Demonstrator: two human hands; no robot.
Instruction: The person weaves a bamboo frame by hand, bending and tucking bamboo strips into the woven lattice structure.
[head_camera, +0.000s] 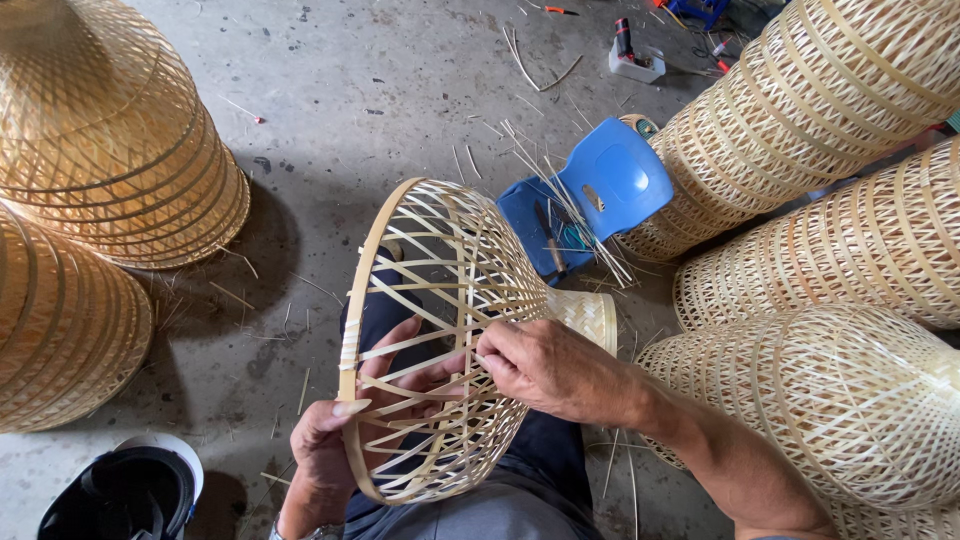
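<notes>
A half-woven bamboo basket frame (440, 270) lies on its side across my lap, its round open rim facing me. My left hand (335, 430) grips the rim at its lower left, thumb over the hoop and fingers inside behind the lattice. My right hand (545, 365) presses on the outer weave at the right side, fingertips pinching a thin bamboo strip (480, 362) among the crossed slats. The basket's narrow woven end (590, 315) points away to the right.
Stacks of finished bamboo baskets stand at left (110, 140) and right (830, 110), with another (850, 400) by my right arm. A small blue plastic chair (590, 195) holds loose strips and a knife. A dark shoe (130, 490) sits at bottom left. Tools (632, 55) lie on the concrete floor.
</notes>
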